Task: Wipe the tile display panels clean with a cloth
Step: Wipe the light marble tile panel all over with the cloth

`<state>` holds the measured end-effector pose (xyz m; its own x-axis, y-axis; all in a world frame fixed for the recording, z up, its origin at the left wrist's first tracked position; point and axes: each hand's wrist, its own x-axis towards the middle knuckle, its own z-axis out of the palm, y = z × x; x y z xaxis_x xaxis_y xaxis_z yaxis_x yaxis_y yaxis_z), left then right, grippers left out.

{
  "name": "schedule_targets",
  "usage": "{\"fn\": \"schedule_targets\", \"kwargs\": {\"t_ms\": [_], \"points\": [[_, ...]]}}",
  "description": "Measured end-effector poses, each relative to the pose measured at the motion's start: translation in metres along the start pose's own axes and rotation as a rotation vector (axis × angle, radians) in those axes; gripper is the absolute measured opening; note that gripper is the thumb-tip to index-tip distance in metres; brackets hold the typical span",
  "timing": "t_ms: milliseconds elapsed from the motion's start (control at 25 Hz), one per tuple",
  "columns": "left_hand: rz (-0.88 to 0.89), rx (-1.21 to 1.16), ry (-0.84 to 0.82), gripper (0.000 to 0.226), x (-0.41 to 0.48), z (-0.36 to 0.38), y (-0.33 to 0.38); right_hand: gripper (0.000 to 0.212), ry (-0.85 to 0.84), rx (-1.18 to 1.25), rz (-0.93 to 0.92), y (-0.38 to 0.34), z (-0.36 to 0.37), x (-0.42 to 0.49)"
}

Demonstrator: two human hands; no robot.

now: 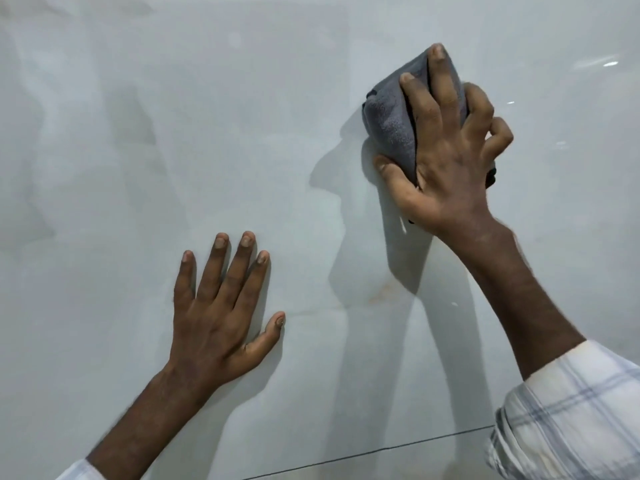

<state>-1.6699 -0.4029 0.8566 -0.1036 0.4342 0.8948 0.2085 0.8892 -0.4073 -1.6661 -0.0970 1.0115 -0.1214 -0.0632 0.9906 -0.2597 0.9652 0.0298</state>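
Note:
A glossy pale grey tile panel (145, 140) with faint marbled veining fills the view. My right hand (446, 157) is at the upper right and grips a bunched grey cloth (391, 119), pressing it against the panel; its fingers curl over the cloth and the thumb lies under it. My left hand (221, 306) lies flat on the panel at the lower centre, fingers straight and spread, holding nothing. A faint brownish smudge (384, 289) shows on the tile below the cloth.
A thin dark joint line (381, 452) runs across the bottom, where this panel meets the one below. Bright light reflections (609, 64) glint at the upper right. Checked white sleeves cover both of my forearms at the frame's lower edges.

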Motion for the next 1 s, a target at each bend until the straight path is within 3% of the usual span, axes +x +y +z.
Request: {"fn": "schedule_targets", "kwargs": {"t_ms": [240, 360, 480, 560, 600, 680, 840, 880, 920, 1000], "points": [[-0.007, -0.027, 0.004, 0.079, 0.0, -0.001, 0.0, 0.086, 0.039, -0.071, -0.008, -0.002, 0.006, -0.013], [-0.009, -0.031, -0.003, 0.079, -0.002, -0.002, 0.0, 0.09, -0.009, -0.077, -0.037, -0.025, 0.016, -0.076], [-0.006, -0.036, -0.008, 0.078, -0.001, -0.003, -0.001, 0.076, -0.116, -0.056, -0.433, -0.048, 0.031, -0.179], [0.015, -0.042, -0.018, 0.076, -0.002, -0.005, -0.001, 0.066, -0.182, -0.013, -0.677, -0.035, 0.032, -0.2], [0.03, -0.052, -0.027, 0.075, -0.005, -0.006, -0.001, 0.063, -0.186, -0.003, -0.71, -0.021, 0.029, -0.191], [0.066, -0.087, -0.06, 0.074, -0.017, -0.008, 0.002, 0.067, -0.121, -0.053, -0.589, 0.006, 0.022, -0.158], [0.054, -0.111, -0.146, 0.077, -0.058, -0.008, 0.016, 0.083, 0.057, -0.104, 0.092, 0.021, 0.014, -0.109], [0.043, -0.106, -0.16, 0.079, -0.068, -0.007, 0.019, 0.084, 0.068, -0.1, 0.17, 0.007, 0.017, -0.117], [0.034, -0.101, -0.169, 0.08, -0.075, -0.006, 0.022, 0.085, 0.045, -0.092, 0.155, -0.01, 0.022, -0.135], [0.034, -0.099, -0.169, 0.08, -0.085, -0.003, 0.023, 0.086, -0.085, -0.044, -0.152, -0.044, 0.032, -0.189]]}}
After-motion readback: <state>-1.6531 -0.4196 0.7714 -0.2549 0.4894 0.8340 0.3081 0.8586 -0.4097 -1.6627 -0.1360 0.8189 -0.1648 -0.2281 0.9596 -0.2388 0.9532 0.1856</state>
